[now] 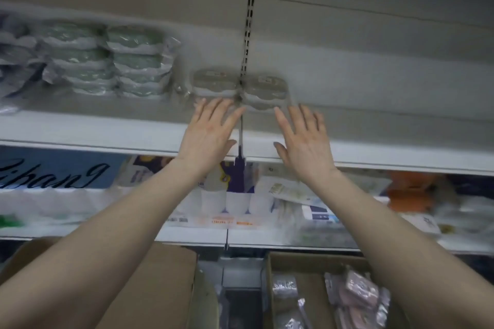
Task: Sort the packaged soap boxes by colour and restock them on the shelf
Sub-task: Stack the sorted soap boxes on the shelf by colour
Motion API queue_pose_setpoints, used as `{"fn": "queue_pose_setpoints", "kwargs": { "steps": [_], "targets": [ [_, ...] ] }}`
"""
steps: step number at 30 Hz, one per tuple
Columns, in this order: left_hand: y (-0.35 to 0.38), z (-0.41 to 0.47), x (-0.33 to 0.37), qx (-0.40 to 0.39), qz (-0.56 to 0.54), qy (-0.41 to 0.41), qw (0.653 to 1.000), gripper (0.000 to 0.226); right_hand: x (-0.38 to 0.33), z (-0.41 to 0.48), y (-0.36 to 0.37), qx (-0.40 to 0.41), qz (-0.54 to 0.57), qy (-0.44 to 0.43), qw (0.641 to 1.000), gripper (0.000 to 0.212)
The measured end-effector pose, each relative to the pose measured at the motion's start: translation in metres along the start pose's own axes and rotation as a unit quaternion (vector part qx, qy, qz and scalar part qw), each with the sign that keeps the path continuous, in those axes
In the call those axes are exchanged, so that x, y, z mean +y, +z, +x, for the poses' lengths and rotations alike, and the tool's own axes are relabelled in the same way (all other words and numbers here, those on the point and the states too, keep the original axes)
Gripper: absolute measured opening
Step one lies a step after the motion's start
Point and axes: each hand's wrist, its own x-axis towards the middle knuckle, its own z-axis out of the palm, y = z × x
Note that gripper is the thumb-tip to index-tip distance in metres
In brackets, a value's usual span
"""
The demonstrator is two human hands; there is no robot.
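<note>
Two short stacks of beige wrapped soap packs [213,82] [264,87] stand side by side at the back of the grey shelf [93,128]. My left hand [211,131] reaches toward the left stack with straight, spread fingers, its tips just in front of it. Beside it, my right hand [304,136] is held flat before the right stack, fingers also straight. Neither hand holds anything. Further left on the same shelf stand taller stacks of green soap packs [133,61].
A slotted metal upright [247,35] runs down behind the two beige stacks. The shelf below holds mixed packaged goods [240,195]. Low in view stand a closed cardboard box [149,288] and an open box [294,262] with pink soap packs [361,294].
</note>
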Motion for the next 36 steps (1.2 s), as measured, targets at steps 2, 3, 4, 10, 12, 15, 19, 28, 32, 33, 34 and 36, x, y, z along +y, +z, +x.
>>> {"fn": "queue_pose_setpoints", "kwargs": {
  "steps": [2,3,4,10,12,15,19,28,32,33,34,36],
  "targets": [
    [-0.003,-0.016,0.023,-0.002,-0.026,0.003,1.000,0.076,0.002,-0.032,-0.012,-0.002,0.002,0.008,1.000,0.071],
    [-0.002,-0.024,0.036,-0.002,-0.041,0.005,0.999,0.073,0.003,-0.050,-0.016,-0.009,0.001,0.012,1.000,0.070],
    [0.001,-0.035,0.050,-0.005,-0.056,0.007,0.998,0.071,0.005,-0.069,-0.018,-0.023,0.001,0.014,1.000,0.068],
    [0.036,-0.111,0.136,-0.089,-0.149,0.018,0.985,0.075,0.013,-0.193,-0.002,-0.111,0.019,0.027,0.993,0.065],
    [0.053,-0.140,0.165,-0.121,-0.175,0.017,0.977,0.075,0.018,-0.233,0.011,-0.151,0.035,0.034,0.987,0.067],
    [0.081,-0.185,0.209,-0.178,-0.205,-0.003,0.963,0.073,0.026,-0.293,0.039,-0.203,0.067,0.041,0.976,0.067],
    [0.128,-0.241,0.277,-0.277,-0.227,-0.034,0.933,0.070,0.037,-0.371,0.092,-0.280,0.112,0.044,0.952,0.068],
    [0.246,-0.337,0.424,-0.517,-0.244,-0.172,0.802,0.073,0.070,-0.498,0.244,-0.429,0.202,-0.018,0.881,0.073],
    [0.300,-0.363,0.450,-0.543,-0.232,-0.213,0.778,0.069,0.065,-0.511,0.321,-0.471,0.223,-0.058,0.851,0.083],
    [0.313,-0.369,0.454,-0.556,-0.233,-0.226,0.765,0.069,0.060,-0.510,0.339,-0.482,0.226,-0.067,0.844,0.086],
    [0.325,-0.373,0.458,-0.567,-0.235,-0.238,0.752,0.069,0.054,-0.508,0.357,-0.491,0.227,-0.079,0.837,0.088],
    [0.348,-0.381,0.464,-0.581,-0.232,-0.254,0.738,0.073,0.040,-0.503,0.392,-0.495,0.231,-0.104,0.831,0.091]
  ]
}}
